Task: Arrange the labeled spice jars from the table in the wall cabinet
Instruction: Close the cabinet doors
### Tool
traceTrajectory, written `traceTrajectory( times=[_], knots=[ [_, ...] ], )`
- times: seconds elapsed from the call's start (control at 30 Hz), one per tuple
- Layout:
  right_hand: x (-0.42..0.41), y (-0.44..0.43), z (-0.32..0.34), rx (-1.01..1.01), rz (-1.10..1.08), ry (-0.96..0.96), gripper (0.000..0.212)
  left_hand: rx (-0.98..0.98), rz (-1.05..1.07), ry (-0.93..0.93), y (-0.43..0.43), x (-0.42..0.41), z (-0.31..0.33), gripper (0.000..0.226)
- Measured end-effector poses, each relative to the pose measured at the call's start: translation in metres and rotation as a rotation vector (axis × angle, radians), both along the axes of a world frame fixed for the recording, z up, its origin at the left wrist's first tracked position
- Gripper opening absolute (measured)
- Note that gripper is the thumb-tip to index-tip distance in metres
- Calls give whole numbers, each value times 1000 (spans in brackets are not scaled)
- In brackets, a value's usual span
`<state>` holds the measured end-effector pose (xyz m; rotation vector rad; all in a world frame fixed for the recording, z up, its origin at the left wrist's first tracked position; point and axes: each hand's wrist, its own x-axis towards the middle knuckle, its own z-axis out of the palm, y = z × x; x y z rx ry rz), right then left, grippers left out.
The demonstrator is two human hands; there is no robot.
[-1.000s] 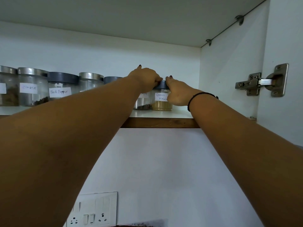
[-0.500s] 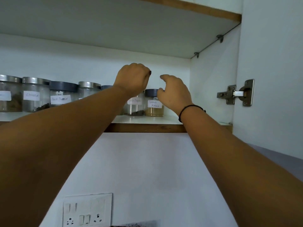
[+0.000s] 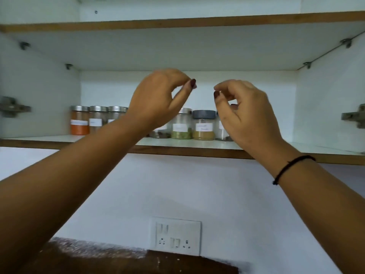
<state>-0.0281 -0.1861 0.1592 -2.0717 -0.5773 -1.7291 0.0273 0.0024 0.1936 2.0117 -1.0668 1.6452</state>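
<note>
Spice jars (image 3: 203, 125): rowed on shelf (image 3: 197, 151), below and behind the fingers (image 3: 183, 93)
Left hand (image 3: 158, 99), right hand (image 3: 248, 115): loosely curled, holding nothing
Technique: withdraw clear of lids; keep labels facing out

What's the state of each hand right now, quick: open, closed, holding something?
Left hand: open, fingers loosely curled, holding nothing.
Right hand: open, fingers loosely curled, holding nothing.

Jar row (image 3: 203, 125) along shelf (image 3: 320, 150) middle, bare shelf at right end; open headroom above it
</note>
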Motion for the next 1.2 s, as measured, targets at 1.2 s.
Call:
traceTrajectory(
  times=[1.2],
  knots=[
    [-173,575,-66,97,1271,483,33,-503,376,-49,513,-324,-12,31]
  ],
)
